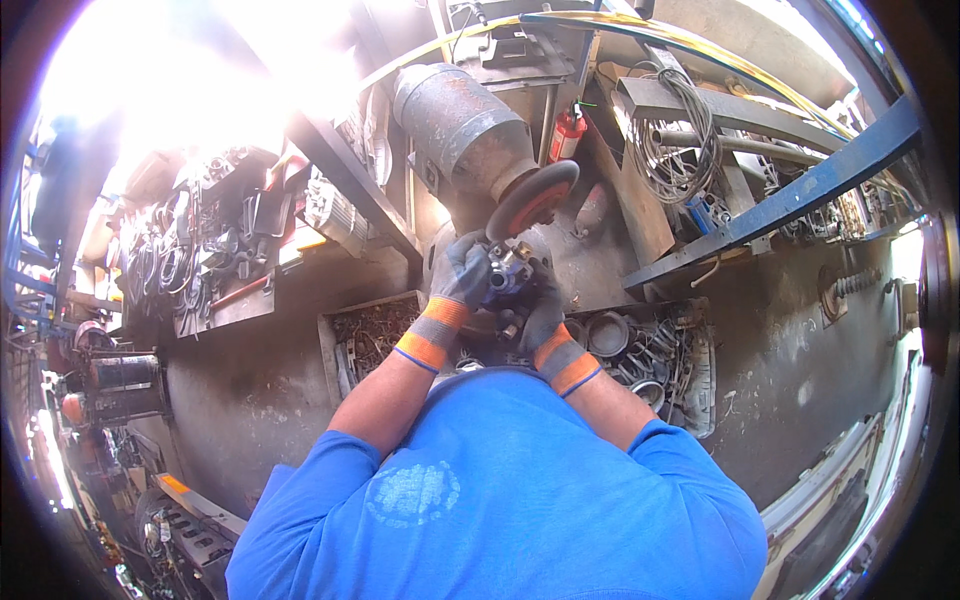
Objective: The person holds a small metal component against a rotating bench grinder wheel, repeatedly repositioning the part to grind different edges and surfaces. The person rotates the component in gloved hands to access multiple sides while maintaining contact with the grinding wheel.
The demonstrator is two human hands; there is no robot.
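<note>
Both my hands wear grey work gloves with orange cuffs. Between them they hold a small metal machine part [508,272] with round openings and a brass-coloured fitting. My left hand [462,270] grips its left side, fingers curled round it. On the opposite side my right hand [543,308] closes on it, its fingertips partly hidden. Just above the part is the dark, red-faced wheel [532,202] of a bench grinder, whose large grey motor [465,125] stands behind. The part's upper end is close to the wheel's lower edge; whether they touch I cannot tell.
Below the grinder stand a tray of rusty scrap [372,335] and a bin of metal parts [655,350]. A red fire extinguisher [567,135] is behind the wheel. A blue beam [790,195] slants at the right, near coiled cable [680,140]. Cluttered shelving [200,240] lies left.
</note>
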